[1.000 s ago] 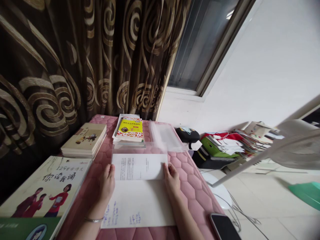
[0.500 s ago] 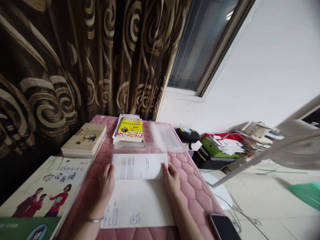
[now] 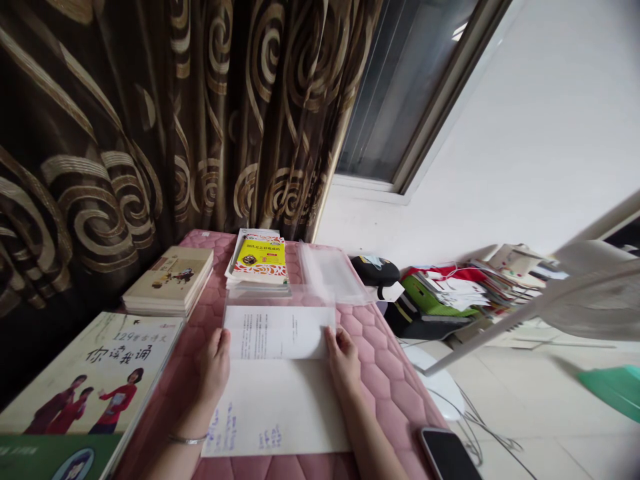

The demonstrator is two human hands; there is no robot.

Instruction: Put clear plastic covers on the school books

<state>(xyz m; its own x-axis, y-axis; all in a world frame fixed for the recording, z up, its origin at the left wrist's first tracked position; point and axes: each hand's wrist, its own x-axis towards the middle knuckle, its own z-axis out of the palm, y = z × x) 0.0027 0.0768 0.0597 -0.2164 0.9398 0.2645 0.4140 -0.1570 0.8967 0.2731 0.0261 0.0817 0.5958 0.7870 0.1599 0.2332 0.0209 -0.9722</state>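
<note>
A white printed sheet [image 3: 278, 331] lies partly inside a clear plastic sleeve [image 3: 280, 298] on top of a larger white sheet [image 3: 278, 407] with blue handwriting at its near edge. My left hand [image 3: 215, 365] rests at the printed sheet's left edge, thumb on the paper and fingers curled around the edge. At the right edge my right hand [image 3: 343, 359] pinches the sheet between thumb and fingers. Both sheets lie on a pink quilted table cover [image 3: 385, 373].
A large picture book [image 3: 95, 373] lies at the left, a book stack [image 3: 170, 279] behind it, a yellow-covered book [image 3: 260, 257] at the back, and another clear sleeve [image 3: 333, 272] beside it. A black phone [image 3: 447, 453] sits at the near right corner. Clutter covers the floor at right.
</note>
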